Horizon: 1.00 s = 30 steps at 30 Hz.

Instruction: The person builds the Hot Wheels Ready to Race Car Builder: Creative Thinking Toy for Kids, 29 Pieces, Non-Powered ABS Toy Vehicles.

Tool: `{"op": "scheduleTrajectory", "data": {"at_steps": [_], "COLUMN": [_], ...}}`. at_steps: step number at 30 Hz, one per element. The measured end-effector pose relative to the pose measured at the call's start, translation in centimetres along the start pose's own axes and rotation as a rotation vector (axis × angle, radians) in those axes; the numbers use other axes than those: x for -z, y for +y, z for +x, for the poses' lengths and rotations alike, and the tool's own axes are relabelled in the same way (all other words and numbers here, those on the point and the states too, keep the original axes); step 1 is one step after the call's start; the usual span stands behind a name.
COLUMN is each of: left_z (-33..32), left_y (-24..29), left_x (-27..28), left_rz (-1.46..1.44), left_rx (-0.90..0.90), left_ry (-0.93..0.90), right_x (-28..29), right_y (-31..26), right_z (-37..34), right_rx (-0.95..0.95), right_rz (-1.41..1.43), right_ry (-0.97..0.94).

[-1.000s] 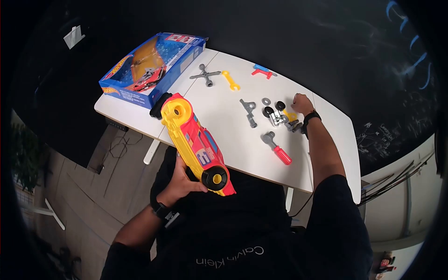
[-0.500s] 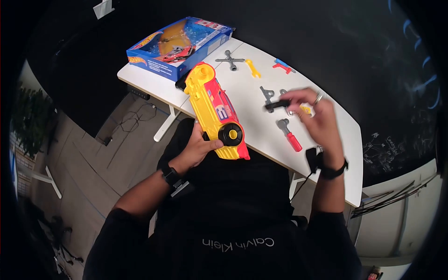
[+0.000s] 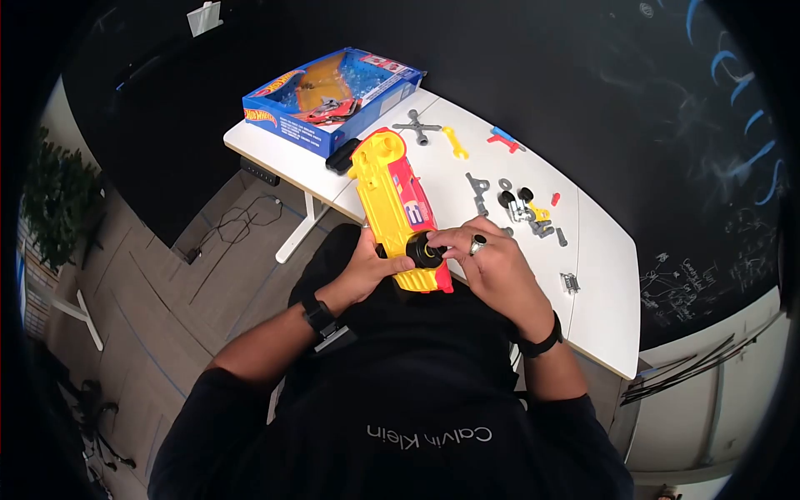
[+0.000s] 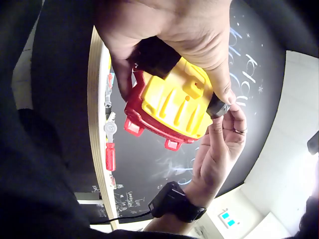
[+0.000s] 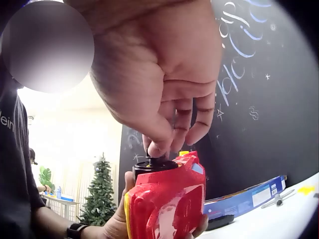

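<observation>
Centrally in the head view, the left hand point(image 3: 362, 268) grips a red-and-yellow toy car point(image 3: 385, 196); the right hand point(image 3: 502, 273) pinches a small black part point(image 5: 158, 161) at the car's black wheel point(image 3: 419, 252). Upper left: blue box point(image 3: 377, 109) on white table point(image 3: 602, 279).

Reads "HOT WHEELS" 2 times on the large blue rectangular cardboard box point(image 3: 346, 125), on top and on 1 side. Also carries smaller white print there, too fine to make out. Shows "3" on the flank of the red-and-yellow plastic toy car point(image 3: 387, 196). Says "Calvin Klein" on the black cloth shirt point(image 3: 392, 383), upside down in the head view. Bears blue and white handwriting on the black wall board point(image 3: 583, 92), not surely legible.
</observation>
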<state>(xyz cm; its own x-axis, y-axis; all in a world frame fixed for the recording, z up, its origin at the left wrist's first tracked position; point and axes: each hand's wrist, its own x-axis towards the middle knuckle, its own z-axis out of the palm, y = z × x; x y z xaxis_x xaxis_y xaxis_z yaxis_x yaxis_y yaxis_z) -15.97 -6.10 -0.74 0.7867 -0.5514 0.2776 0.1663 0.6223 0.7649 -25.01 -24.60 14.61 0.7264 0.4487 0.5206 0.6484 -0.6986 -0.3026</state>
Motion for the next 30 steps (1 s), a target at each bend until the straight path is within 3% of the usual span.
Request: {"op": "scheduleTrajectory", "data": {"at_steps": [2, 4, 6, 8, 9, 10, 12, 13, 16, 17, 19, 20, 22, 23, 25, 29, 30], "left_z": [-0.3, -0.4, -0.5, -0.4, -0.4, -0.5, -0.6, -0.6, -0.4, -0.3, -0.2, -0.1, 0.1, 0.1, 0.3, 0.7, 0.9], "left_y": [0.0, 0.3, 0.3, 0.3, 0.3, 0.4, 0.5, 0.4, 0.1, 0.0, -0.2, -0.2, -0.6, -0.7, -0.8, -1.4, -1.7], "left_x": [-0.4, -0.9, -0.7, -0.6, -0.6, -0.5, -0.6, -0.7, -0.8, -0.8, -1.0, -1.0, -1.0, -1.1, -1.3, -1.0, -0.9], "left_rz": [0.001, 0.010, 0.014, 0.125, 0.126, 0.130, 0.138, 0.095, 0.065, 0.081, 0.061, 0.040, 0.026, 0.007, -0.010, 0.011, 0.044], "left_rx": [-0.010, -0.011, -0.008, -0.072, -0.069, -0.081, -0.088, -0.070, -0.067, -0.078, -0.059, -0.041, -0.035, -0.033, -0.026, -0.021, -0.041], "left_ry": [0.033, 0.046, 0.053, 0.008, 0.005, -0.005, -0.023, -0.023, -0.034, -0.037, -0.041, -0.039, -0.045, -0.038, -0.060, -0.091, -0.105], "right_x": [-0.3, -0.5, -1.1, -0.8, -0.3, 0.0, 0.4, 0.6, 0.4, 0.7, 1.6, 1.7, 2.0, 1.7, 0.5, 0.2, 0.4], "right_y": [-0.2, -0.8, -0.8, -1.8, -2.4, -2.7, -3.1, -2.7, -2.7, -2.9, -3.7, -3.9, -4.5, -4.5, -4.2, -2.6, -2.6], "right_z": [0.0, 0.2, -0.7, -0.7, -0.6, -0.4, -0.3, -0.8, -1.4, -1.3, -1.4, -1.7, -2.3, -2.3, -2.4, -3.3, -3.5], "right_rx": [-0.009, 0.064, -0.059, -0.375, -0.479, -0.482, -0.255, -0.184, -0.171, -0.174, -0.467, -0.474, -0.387, -0.394, -0.124, -0.076, -0.203], "right_rz": [-0.037, -0.287, -0.408, -0.388, -0.224, -0.225, 0.022, 0.029, -0.063, -0.068, -0.431, -0.434, -0.234, -0.237, -0.110, -0.261, -0.354], "right_ry": [0.021, 0.129, 0.074, 0.027, 0.024, 0.026, 0.087, 0.010, -0.002, 0.001, -0.330, -0.320, -0.064, -0.051, 0.216, 0.210, 0.094]}}
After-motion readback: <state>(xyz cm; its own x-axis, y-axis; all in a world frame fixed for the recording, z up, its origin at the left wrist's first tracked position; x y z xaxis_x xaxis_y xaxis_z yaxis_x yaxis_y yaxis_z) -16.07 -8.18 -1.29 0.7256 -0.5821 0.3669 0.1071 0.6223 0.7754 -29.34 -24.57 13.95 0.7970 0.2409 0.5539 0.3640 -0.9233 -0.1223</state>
